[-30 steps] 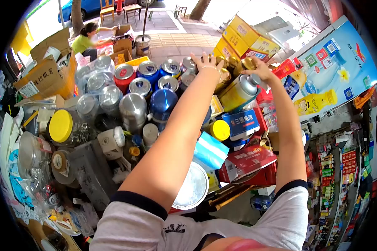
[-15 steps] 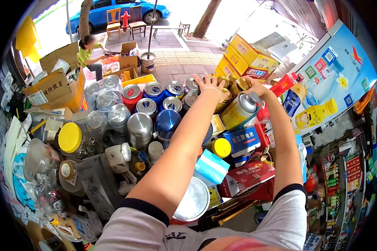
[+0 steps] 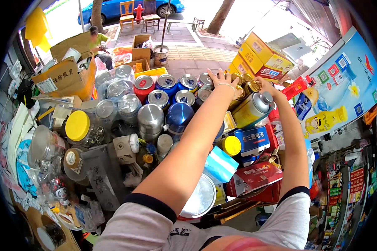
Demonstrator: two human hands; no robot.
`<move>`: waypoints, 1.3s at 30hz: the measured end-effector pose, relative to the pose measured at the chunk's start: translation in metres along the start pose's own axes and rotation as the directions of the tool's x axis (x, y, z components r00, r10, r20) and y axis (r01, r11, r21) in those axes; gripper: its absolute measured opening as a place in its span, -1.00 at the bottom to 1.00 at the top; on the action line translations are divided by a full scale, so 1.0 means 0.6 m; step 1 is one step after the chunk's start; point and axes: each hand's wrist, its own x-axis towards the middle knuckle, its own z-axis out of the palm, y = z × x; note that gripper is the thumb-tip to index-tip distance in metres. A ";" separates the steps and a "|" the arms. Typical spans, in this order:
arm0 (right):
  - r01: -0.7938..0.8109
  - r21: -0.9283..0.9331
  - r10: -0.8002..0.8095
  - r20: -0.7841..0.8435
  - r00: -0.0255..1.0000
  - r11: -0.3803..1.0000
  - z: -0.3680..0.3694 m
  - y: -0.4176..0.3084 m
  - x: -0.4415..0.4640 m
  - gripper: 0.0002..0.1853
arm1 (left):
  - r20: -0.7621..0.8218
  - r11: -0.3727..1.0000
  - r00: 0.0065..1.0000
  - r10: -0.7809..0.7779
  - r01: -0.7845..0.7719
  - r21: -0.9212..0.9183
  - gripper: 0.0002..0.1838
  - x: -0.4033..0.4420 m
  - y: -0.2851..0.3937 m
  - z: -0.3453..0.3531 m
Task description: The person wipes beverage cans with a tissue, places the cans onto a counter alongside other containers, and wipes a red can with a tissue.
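My left hand point(image 3: 224, 80) reaches over the back of the crowded table, fingers spread, touching the tops of the gold cans point(image 3: 238, 93). Across from it, my right hand point(image 3: 264, 85) curls at the right side of these cans; its fingertips are partly hidden. A yellow spray can with a grey cap point(image 3: 251, 109) leans just below my right hand. To the left of my left hand stand silver-topped cans, among them a red can point(image 3: 143, 85) and a blue can point(image 3: 166, 83). A blue battery box point(image 3: 252, 140) lies nearer to me.
Yellow boxes point(image 3: 262, 56) are stacked behind my hands. A blue poster board point(image 3: 343, 83) rises at the right. Clear jars, a yellow-lidded jar point(image 3: 77, 125) and a cardboard box point(image 3: 63, 79) fill the left. Beyond, a person point(image 3: 99, 46) sits near chairs.
The view has shifted, so the table's things appear farther right. My hands remain around the gold cans, with little visible change in their pose.
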 end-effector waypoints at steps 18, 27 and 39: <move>-0.052 -0.269 0.044 -0.038 0.998 0.962 0.016 -0.012 0.014 -0.62 | -0.011 1.000 1.000 0.004 -0.004 0.011 -0.35 0.000 0.000 0.001; -0.050 -0.455 0.042 -0.028 0.999 0.889 0.015 -0.025 0.011 -0.70 | -0.028 1.000 0.999 0.015 -0.015 0.000 -0.37 0.002 -0.001 0.005; -0.166 -0.119 0.145 -0.170 0.975 0.979 0.007 -0.044 -0.038 -0.68 | -0.028 1.000 1.000 0.011 -0.010 0.029 -0.38 -0.001 0.001 0.002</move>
